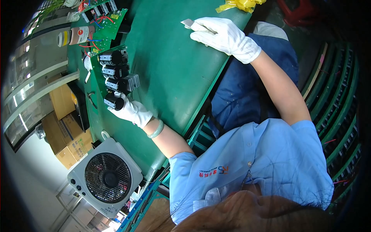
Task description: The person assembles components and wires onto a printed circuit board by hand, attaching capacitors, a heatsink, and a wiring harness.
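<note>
While I watch from above, left hand (pixel 131 110): gloved, closed on a black capacitor (pixel 114 101) of the green circuit board (pixel 101 79).
Right hand (pixel 224 36): pinches what looks like a thin grey plate (pixel 188 23) above the green table (pixel 174 73).

An electronics assembly workshop is showing itself here: a long workbench covered in a green anti-static mat (pixel 170 69) is carrying green printed circuit boards (pixel 110 27) with red and blue wires, and a row of black cylindrical capacitors (pixel 114 71) is standing along a board near the bench's edge. The person is wearing white cotton work gloves (pixel 226 36) and a light blue short-sleeved uniform shirt (pixel 262 162), as factory line staff do. Brown cardboard cartons (pixel 67 127) are sitting stacked beyond the bench, and a square grey box fan (pixel 106 178) is standing at its end.
</note>
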A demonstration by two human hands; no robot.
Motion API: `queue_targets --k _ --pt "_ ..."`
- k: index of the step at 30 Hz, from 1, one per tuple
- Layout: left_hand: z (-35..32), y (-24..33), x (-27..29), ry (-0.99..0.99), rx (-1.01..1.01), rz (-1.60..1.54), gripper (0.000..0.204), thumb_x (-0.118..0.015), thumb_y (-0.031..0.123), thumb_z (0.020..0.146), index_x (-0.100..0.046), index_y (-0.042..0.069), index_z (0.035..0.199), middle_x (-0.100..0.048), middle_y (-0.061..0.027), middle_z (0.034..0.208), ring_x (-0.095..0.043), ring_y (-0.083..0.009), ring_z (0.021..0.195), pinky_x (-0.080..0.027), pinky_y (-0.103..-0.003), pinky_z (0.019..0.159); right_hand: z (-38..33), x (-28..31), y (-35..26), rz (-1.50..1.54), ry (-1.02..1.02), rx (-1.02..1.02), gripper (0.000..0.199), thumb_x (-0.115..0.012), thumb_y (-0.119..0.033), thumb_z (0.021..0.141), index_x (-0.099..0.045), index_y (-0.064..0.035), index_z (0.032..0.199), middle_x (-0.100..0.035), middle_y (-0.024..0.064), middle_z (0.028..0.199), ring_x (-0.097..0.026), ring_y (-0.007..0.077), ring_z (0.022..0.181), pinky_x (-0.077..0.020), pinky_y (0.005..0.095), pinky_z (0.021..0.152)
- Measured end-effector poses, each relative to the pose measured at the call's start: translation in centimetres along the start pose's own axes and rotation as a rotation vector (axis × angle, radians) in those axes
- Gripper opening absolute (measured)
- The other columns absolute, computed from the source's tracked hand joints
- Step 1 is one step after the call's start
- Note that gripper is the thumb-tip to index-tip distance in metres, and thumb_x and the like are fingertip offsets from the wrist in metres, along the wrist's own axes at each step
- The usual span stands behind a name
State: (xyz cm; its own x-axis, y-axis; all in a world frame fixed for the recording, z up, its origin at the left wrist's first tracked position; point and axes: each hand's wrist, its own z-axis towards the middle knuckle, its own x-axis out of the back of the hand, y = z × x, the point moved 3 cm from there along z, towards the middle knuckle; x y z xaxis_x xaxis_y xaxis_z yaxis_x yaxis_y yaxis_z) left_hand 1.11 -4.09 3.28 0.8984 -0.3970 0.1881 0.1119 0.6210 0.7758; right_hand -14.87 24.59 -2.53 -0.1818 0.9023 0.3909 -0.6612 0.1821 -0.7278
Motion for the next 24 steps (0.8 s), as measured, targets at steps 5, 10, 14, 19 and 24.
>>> queue_targets --k 5,10,14,19,24 --pt "-0.2 -1.7 -0.9 -0.039 0.183 0.242 0.024 -0.069 0.01 0.08 -0.057 -0.002 0.098 -0.062 -0.0101 0.09 -0.052 -0.0173 0.072 -0.044 -0.031 0.07 -0.1 0.0 -0.2 0.035 -0.054 -0.062 0.028 -0.066 -0.024 0.083 -0.06 -0.0035 0.101 -0.059 0.0068 0.076 -0.057 0.015 0.059 -0.0458 0.0272 0.058" --pt "-0.3 -1.9 -0.4 0.015 0.116 0.199 0.022 -0.068 0.008 0.08 -0.056 -0.001 0.095 -0.059 -0.0058 0.087 -0.053 -0.0159 0.076 -0.045 -0.03 0.071 -0.2 0.1 0.3 0.034 -0.017 -0.054 0.027 -0.066 -0.025 0.083 -0.06 -0.0041 0.1 -0.056 0.0054 0.072 -0.055 0.0122 0.059 -0.0444 0.0259 0.057" --pt "-0.1 -2.1 0.1 0.071 0.08 -0.196 0.021 -0.063 0.001 0.08 -0.052 -0.003 0.097 -0.058 -0.0093 0.094 -0.054 -0.0164 0.08 -0.046 -0.031 0.076 0.4 0.4 -0.1 0.055 -0.07 -0.097 0.027 -0.066 -0.025 0.084 -0.06 -0.0043 0.1 -0.056 0.0047 0.072 -0.054 0.0116 0.058 -0.0444 0.0258 0.057" --pt "-0.1 -3.5 -1.7 -0.013 0.21 0.03 0.035 -0.073 0.007 0.075 -0.051 -0.003 0.1 -0.059 -0.0097 0.093 -0.054 -0.0152 0.081 -0.046 -0.03 0.077 1.1 0.8 -0.4 0.122 -0.125 -0.187 0.026 -0.067 -0.025 0.081 -0.062 -0.0045 0.097 -0.062 0.0094 0.082 -0.057 0.0252 0.067 -0.0471 0.0309 0.063" --pt "-0.8 -4.8 0.5 0.069 0.39 -0.357 0.03 -0.064 -0.001 0.079 -0.05 -0.001 0.105 -0.057 -0.0078 0.097 -0.054 -0.0148 0.085 -0.045 -0.026 0.079 0.5 0.1 0.4 0.636 -0.111 -0.601 0.021 -0.062 -0.012 0.086 -0.059 0.001 0.103 -0.063 0.0111 0.105 -0.063 0.0164 0.081 -0.0508 0.0259 0.069"
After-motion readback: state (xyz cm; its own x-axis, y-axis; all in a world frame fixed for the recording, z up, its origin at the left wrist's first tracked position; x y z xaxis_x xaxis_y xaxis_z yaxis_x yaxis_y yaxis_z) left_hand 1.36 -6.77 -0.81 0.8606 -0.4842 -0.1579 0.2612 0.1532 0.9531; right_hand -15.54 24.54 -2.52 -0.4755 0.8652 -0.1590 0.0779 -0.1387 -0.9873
